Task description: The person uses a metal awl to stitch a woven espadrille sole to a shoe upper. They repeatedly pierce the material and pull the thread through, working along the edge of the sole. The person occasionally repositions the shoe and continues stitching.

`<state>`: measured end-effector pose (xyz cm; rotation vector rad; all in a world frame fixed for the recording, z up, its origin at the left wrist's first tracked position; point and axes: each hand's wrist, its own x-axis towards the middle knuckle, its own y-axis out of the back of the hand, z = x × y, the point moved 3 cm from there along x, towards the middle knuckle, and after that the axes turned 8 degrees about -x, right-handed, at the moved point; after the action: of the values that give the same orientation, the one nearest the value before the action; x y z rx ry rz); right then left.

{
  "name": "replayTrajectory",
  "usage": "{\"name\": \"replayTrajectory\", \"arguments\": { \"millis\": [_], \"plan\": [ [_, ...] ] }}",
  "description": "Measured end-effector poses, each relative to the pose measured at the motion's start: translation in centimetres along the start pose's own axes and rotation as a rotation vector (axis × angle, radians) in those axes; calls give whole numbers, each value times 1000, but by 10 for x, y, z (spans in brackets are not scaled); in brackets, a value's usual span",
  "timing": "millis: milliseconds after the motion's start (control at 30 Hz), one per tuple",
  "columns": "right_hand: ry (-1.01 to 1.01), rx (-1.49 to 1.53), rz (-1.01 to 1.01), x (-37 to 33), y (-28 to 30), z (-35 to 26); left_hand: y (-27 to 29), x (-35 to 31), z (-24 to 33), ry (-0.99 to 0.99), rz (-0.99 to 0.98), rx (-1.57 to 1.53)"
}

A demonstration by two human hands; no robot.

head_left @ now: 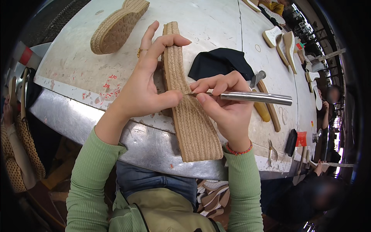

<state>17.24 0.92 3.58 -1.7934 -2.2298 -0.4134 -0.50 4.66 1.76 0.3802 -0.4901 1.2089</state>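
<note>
Straw-coloured braid is covering the wedge sole [195,129], which is standing lengthwise between the two hands, its broad end pointing toward the person's lap. The left hand [145,79] is gripping it from the side, fingers curling over the narrower upper part and thumb pressing on the braid. The right hand [230,100] is pinching a slim metal tool [259,97] near its thin tip, the silver handle jutting out to the right; the tip is meeting the braid just beside the left thumb, though how deep it is going I cannot tell. That closeness is probably the main hazard — a slip off the ridged weave could be sending the point into the thumb. Too much force could also be snagging or fraying a strand, and a loosening left grip could be letting the sole twist. Beyond the right hand, a black cloth [218,63] is lying crumpled, with a hammer [274,119] and a yellow handle [262,111] resting nearer — the long tool handle could be knocking them if swung. Pliers [272,152] are lying lower right, and another wedge sole [118,31] is resting beyond the left hand on the worktable [73,56].
</note>
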Motion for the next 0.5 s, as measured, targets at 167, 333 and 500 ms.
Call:
{"name": "replayTrajectory", "arguments": {
  "millis": [167,333,500],
  "plan": [
    [62,-143,-18,1,-1,0,1,2,-1,-20,-18,6],
    [41,-54,-11,1,2,0,1,2,-2,5,-12,0],
    [127,-130,38,2,-1,-1,1,3,-1,11,-10,5]
  ]
}}
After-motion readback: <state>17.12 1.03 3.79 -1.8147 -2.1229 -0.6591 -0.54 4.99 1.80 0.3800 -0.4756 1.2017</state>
